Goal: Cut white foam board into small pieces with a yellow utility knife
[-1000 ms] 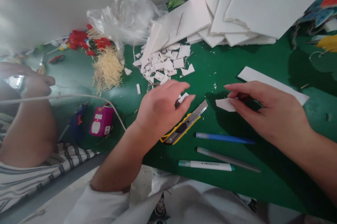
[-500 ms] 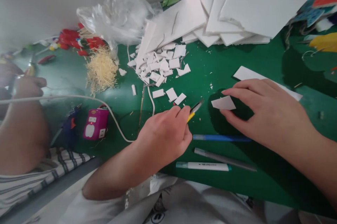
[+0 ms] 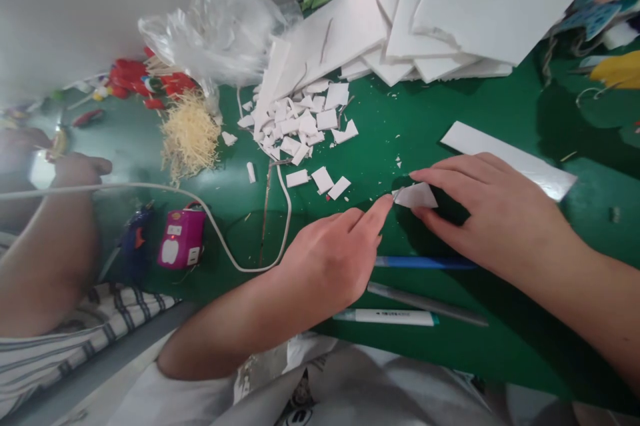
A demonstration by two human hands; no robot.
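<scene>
My right hand point(image 3: 500, 206) pinches a small white foam-board piece point(image 3: 419, 195) between thumb and fingertips, just above the green table. Closed around a craft knife point(image 3: 399, 193), my left hand point(image 3: 337, 256) has its index finger stretched along the tool. Only a bit of the blade shows, against the left end of the piece; the handle is hidden by the hand. Behind my right hand lies a long white foam-board strip point(image 3: 510, 159). A blue pen point(image 3: 425, 262), a grey stick-like tool point(image 3: 427, 304) and a white marker point(image 3: 395, 317) lie in front of my hands.
Many white offcuts point(image 3: 300, 126) are heaped beside stacked foam boards point(image 3: 450, 6) at the back. A clear plastic bag point(image 3: 220, 33), pale shredded filler point(image 3: 190, 136) and a magenta power adapter point(image 3: 181, 238) with a white cable point(image 3: 220, 239) are leftward. Another person's arm point(image 3: 55, 253) rests far left.
My left hand has moved right with the knife, bringing the blade onto the foam-board piece. Its index finger has stretched forward. My right hand has shifted slightly left, still pinching the piece.
</scene>
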